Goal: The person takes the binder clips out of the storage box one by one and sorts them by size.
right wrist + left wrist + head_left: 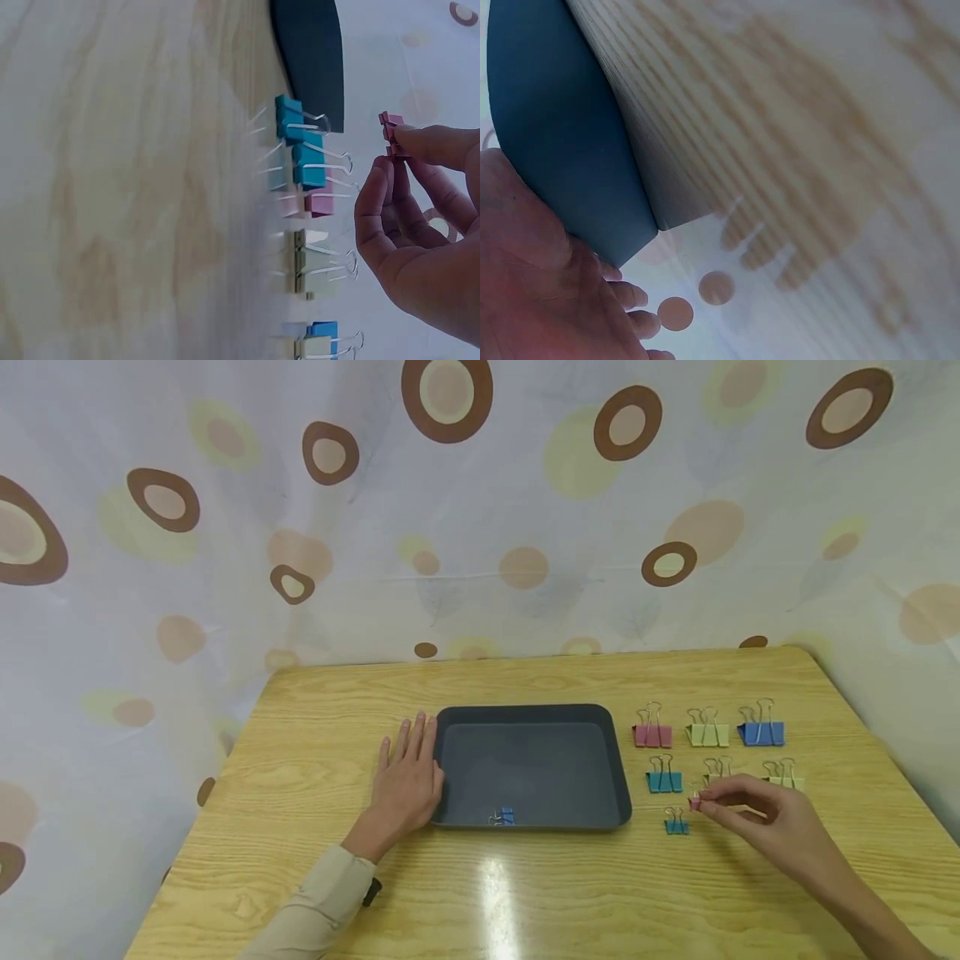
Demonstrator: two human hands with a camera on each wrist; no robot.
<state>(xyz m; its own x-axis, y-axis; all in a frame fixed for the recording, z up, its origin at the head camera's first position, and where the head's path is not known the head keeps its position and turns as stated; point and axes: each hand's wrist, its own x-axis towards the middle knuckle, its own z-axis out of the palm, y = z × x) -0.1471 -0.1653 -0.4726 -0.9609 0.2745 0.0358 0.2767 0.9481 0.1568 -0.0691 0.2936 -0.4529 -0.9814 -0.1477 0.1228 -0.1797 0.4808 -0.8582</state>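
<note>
My right hand pinches a small pink binder clip between thumb and fingertips. In the right wrist view that pink clip shows at the tips, raised off the table. Close by stand a small teal clip and a larger teal clip. My left hand lies with straight fingers along the left rim of a dark grey tray; the left wrist view shows the palm against the tray's outer wall. Inside the tray, near its front edge, lies a small blue clip.
Behind the right hand are pale yellow clips, partly hidden by it. A back row holds a large pink clip, a yellow clip and a blue clip. A patterned curtain hangs behind the wooden table.
</note>
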